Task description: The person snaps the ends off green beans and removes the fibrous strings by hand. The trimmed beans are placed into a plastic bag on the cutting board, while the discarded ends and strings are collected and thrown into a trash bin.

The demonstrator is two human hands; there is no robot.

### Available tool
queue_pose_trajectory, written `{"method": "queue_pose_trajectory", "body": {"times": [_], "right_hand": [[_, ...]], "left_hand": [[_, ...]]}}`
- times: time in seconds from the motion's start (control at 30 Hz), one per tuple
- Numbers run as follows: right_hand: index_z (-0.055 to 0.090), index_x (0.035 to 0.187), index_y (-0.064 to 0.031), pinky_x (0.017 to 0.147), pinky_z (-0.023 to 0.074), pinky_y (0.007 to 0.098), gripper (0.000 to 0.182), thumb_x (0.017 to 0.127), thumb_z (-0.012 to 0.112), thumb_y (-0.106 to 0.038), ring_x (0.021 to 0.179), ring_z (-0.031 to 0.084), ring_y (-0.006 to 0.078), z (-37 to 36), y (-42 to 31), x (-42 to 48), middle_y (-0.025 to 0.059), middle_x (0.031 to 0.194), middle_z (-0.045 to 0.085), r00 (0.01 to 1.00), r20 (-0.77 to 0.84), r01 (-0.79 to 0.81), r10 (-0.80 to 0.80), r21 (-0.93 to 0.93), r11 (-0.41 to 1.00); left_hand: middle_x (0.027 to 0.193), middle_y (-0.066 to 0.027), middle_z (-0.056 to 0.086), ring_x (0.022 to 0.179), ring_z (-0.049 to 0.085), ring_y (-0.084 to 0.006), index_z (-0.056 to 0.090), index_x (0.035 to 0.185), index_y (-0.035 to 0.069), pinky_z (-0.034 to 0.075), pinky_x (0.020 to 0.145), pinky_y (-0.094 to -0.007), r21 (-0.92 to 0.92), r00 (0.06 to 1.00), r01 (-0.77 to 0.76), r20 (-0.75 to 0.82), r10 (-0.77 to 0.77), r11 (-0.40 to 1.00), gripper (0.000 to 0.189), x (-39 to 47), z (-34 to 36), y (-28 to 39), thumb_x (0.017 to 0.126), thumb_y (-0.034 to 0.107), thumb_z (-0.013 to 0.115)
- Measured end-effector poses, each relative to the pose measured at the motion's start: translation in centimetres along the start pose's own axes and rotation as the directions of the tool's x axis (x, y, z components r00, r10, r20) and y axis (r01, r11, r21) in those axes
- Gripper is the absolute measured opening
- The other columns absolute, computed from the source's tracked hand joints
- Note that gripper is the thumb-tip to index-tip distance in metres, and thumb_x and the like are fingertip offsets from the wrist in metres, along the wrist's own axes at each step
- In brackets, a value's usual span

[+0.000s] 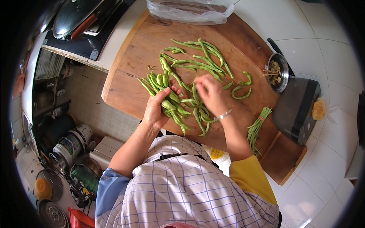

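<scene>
My left hand (158, 109) is wrapped around a thick bunch of green beans (166, 104), thumb on top, pods sticking out at both ends. To its right, my right hand (209, 92) is blurred above more loose green beans (201, 112) near the table's front edge. Its fingertips are bent together, and whether a pod is between them is unclear. Farther back, a loose pile of long green beans (199, 64) lies across the wooden table (137, 54). A few short, curled pods (241, 92) lie to the right of my right hand.
At the right are a rubber-banded bundle of thin green stalks (259, 122), a dark grey appliance (296, 109) and a metal pan with food scraps and chopsticks (275, 72). A clear plastic bag (191, 12) lies at the back. A lidded wok (77, 18) stands on the left cooktop.
</scene>
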State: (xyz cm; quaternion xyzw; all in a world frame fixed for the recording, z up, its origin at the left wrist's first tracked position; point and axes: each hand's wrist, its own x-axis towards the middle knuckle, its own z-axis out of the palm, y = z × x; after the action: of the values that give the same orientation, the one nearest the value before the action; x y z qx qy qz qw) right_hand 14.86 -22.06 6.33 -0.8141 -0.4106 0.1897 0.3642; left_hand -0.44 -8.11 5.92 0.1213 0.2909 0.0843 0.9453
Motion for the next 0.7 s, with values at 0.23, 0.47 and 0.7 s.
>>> {"method": "queue_pose_trajectory", "body": {"times": [0.23, 0.47, 0.7], "right_hand": [[0.057, 0.100, -0.0069, 0.072, 0.0505, 0.0409, 0.023, 0.079, 0.066, -0.008, 0.089, 0.059, 0.0302, 0.5, 4.0, 5.2, 0.0112, 0.098, 0.059, 0.993, -0.052, 0.062, -0.102, -0.503, 0.862], [0.056, 0.088, -0.0047, 0.062, 0.0489, 0.0345, 0.020, 0.077, 0.071, -0.013, 0.071, 0.062, 0.0236, -0.1, 5.0, 4.9, 0.0085, 0.078, 0.063, 0.985, 0.030, -0.163, 0.168, -0.127, 0.978], [0.053, 0.088, -0.0040, 0.059, 0.0471, 0.0289, 0.020, 0.081, 0.070, -0.011, 0.065, 0.058, 0.0147, -0.9, 4.7, 4.2, 0.0041, 0.073, 0.059, 0.977, 0.075, -0.205, 0.199, 0.076, 0.976]], "left_hand": [[0.094, -0.0046, 0.053, 0.088, 0.055, -0.0163, 0.043, 0.128, -0.003, 0.046, 0.094, -0.0433, -0.022, 0.999, -0.008, 0.035, 0.009, 1.000, 0.044, -0.6, -0.5, 0.4, 0.090, 0.017, 0.055], [0.096, -0.0033, 0.053, 0.089, 0.055, -0.0156, 0.044, 0.127, 0.000, 0.047, 0.089, -0.0363, -0.030, 0.999, 0.013, -0.030, -0.014, 0.999, 0.043, -0.9, -1.1, 0.8, 0.090, 0.019, 0.055], [0.096, -0.0031, 0.054, 0.089, 0.055, -0.0160, 0.046, 0.125, 0.002, 0.048, 0.087, -0.0360, -0.040, 0.998, 0.023, -0.049, -0.025, 0.999, 0.041, -0.9, -1.0, 1.0, 0.090, 0.021, 0.055]]}}
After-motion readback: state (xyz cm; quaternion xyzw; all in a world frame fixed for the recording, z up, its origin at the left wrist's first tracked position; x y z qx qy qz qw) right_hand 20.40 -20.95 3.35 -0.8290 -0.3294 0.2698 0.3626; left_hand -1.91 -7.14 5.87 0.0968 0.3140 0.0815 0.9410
